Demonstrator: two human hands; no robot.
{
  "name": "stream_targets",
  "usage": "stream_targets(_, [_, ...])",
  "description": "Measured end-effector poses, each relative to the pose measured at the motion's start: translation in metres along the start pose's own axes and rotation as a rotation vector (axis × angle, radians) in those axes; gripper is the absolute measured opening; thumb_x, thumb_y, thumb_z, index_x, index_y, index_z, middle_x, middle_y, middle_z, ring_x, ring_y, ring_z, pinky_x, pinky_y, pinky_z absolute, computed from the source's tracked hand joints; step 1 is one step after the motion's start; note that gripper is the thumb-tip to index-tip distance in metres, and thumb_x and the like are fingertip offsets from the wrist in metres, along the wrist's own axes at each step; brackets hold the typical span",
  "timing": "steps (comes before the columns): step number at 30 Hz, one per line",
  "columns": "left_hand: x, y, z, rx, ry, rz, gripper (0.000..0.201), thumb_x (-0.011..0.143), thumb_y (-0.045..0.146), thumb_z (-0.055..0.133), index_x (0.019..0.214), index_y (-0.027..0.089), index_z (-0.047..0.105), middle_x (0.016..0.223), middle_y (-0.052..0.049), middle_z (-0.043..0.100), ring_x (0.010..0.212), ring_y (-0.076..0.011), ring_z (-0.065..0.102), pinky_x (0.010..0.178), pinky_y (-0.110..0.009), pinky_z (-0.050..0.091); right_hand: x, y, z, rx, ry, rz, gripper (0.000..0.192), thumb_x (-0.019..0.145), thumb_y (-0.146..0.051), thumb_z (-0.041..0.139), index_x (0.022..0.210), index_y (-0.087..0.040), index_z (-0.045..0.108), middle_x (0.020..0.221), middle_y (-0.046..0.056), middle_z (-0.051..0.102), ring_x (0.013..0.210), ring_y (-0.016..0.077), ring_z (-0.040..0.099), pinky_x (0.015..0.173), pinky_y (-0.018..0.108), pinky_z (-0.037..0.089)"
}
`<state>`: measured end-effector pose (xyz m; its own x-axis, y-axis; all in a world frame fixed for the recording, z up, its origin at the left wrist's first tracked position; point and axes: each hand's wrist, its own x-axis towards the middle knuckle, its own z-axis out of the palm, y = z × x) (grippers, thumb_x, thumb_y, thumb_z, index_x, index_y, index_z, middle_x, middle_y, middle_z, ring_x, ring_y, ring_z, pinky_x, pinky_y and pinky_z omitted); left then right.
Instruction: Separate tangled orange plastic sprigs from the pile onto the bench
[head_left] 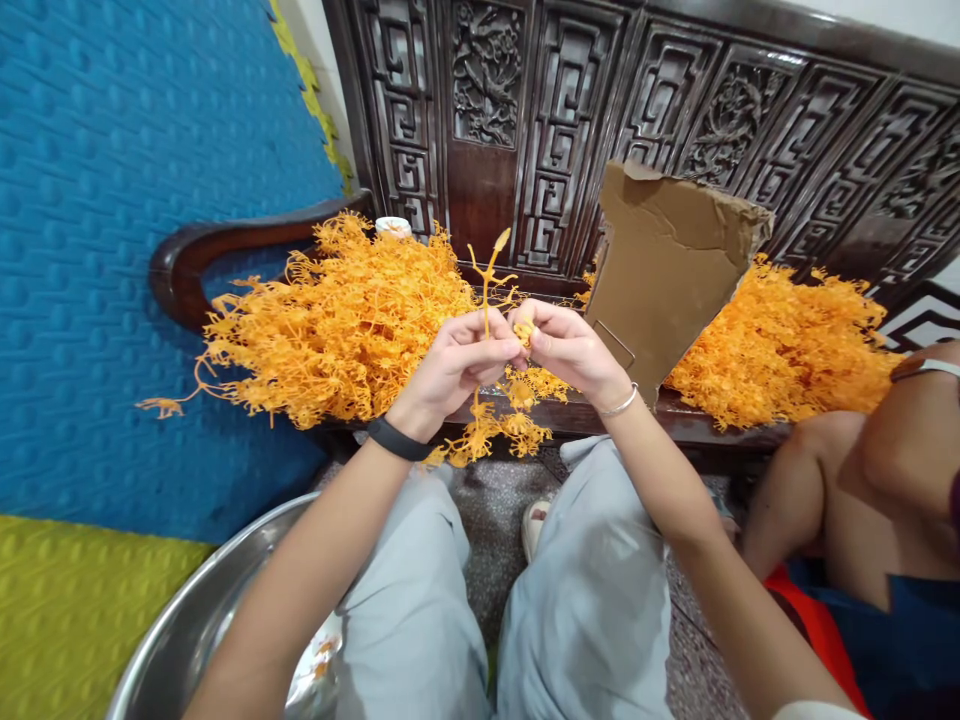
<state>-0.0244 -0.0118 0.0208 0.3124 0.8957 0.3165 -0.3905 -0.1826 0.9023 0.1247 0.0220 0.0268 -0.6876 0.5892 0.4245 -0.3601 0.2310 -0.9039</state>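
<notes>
My left hand is closed on an orange branched stem, which looks like artificial plant material. The stem's thin forked tip rises above the fingers, and orange clusters hang below them. Fingertip to fingertip with it, my right hand pinches a small orange flower piece. Whether that piece is joined to the stem is hidden by the fingers. Just behind my left hand lies a large heap of the same orange stems.
A cardboard piece stands upright on the dark carved wooden bench. Beyond it is another orange heap, with a person's bent legs at right. A metal basin sits at lower left beside blue foam matting.
</notes>
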Motion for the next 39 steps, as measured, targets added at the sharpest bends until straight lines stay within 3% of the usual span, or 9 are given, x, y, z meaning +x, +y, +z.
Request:
stream_targets(7, [0.002,0.0,-0.001,-0.063,-0.004,-0.086,0.024,0.049,0.025,0.07,0.052,0.018,0.047,0.035,0.009,0.035,0.029,-0.0003,0.017,0.029,-0.017,0.013,-0.002,0.005,0.004,0.007,-0.014,-0.008,0.036,0.071,-0.047,0.065,0.074,-0.019,0.042,0.063,-0.003,0.041,0.056,0.0084,0.041,0.053,0.024,0.041])
stream_targets(10, [-0.001,0.002,-0.001,-0.083,-0.042,-0.07,0.026,0.052,0.029,0.07,0.05,0.019,0.046,0.032,0.01,0.023,0.028,-0.0005,0.013,0.029,-0.017,0.012,0.001,0.004,0.001,-0.067,0.101,-0.095,0.042,0.071,-0.055,0.06,0.071,-0.021,0.034,0.065,-0.002,0.035,0.059,0.0108,0.04,0.054,0.027,0.042])
stream_targets(13, [-0.003,0.003,0.002,-0.095,-0.096,-0.046,0.028,0.054,0.033,0.07,0.051,0.019,0.047,0.035,0.009,0.024,0.029,-0.0008,0.015,0.029,-0.018,0.013,0.003,0.0,-0.007,-0.213,0.233,-0.168,0.044,0.073,-0.061,0.053,0.071,-0.022,0.03,0.068,0.0,0.033,0.065,0.0132,0.041,0.057,0.029,0.043])
stream_targets(17, [-0.001,0.001,0.008,-0.143,-0.106,-0.022,0.025,0.057,0.035,0.072,0.057,0.019,0.052,0.038,0.01,0.022,0.031,-0.0016,0.017,0.031,-0.018,0.015,0.004,-0.002,-0.023,-0.232,0.345,-0.134,0.045,0.069,-0.061,0.058,0.075,-0.022,0.037,0.072,0.001,0.041,0.071,0.013,0.047,0.063,0.029,0.046])
stream_targets(23, [0.002,0.0,0.007,-0.11,-0.129,-0.043,0.02,0.064,0.035,0.067,0.063,0.018,0.057,0.043,0.008,0.024,0.035,-0.003,0.021,0.035,-0.019,0.018,0.004,0.013,-0.054,-0.082,0.427,-0.055,0.034,0.066,-0.038,0.07,0.086,-0.021,0.048,0.078,-0.002,0.056,0.075,0.0093,0.058,0.076,0.026,0.048])
stream_targets(27, [0.003,0.002,0.003,-0.105,-0.087,-0.038,0.021,0.065,0.037,0.066,0.063,0.018,0.056,0.044,0.008,0.022,0.036,-0.0034,0.021,0.035,-0.019,0.017,0.0,0.033,-0.086,-0.234,0.469,0.052,0.03,0.068,-0.034,0.069,0.085,-0.019,0.05,0.077,-0.001,0.061,0.074,0.0097,0.061,0.073,0.026,0.049])
stream_targets(31, [0.004,0.003,-0.001,-0.119,0.004,-0.03,0.027,0.068,0.044,0.061,0.065,0.018,0.058,0.046,0.007,0.023,0.038,-0.004,0.021,0.035,-0.019,0.017,-0.007,0.055,-0.119,-0.903,0.39,0.379,0.018,0.077,-0.029,0.059,0.086,-0.014,0.056,0.082,0.004,0.066,0.074,0.01,0.06,0.072,0.024,0.047])
stream_targets(33, [0.005,0.002,-0.002,-0.108,0.016,-0.036,0.027,0.069,0.044,0.059,0.067,0.018,0.059,0.048,0.006,0.025,0.039,-0.004,0.023,0.036,-0.019,0.019,-0.01,0.067,-0.133,-1.076,0.33,0.511,0.012,0.073,-0.022,0.064,0.079,-0.011,0.061,0.079,0.005,0.067,0.075,0.0118,0.059,0.073,0.024,0.046])
stream_targets(39, [0.009,0.0,-0.003,-0.02,0.044,-0.065,0.018,0.073,0.033,0.058,0.077,0.016,0.062,0.057,0.004,0.04,0.043,-0.0029,0.032,0.038,-0.018,0.022,-0.02,0.096,-0.155,-1.213,0.204,0.808,0.011,0.078,-0.018,0.062,0.083,-0.008,0.064,0.087,0.008,0.066,0.083,0.0161,0.061,0.08,0.031,0.047])
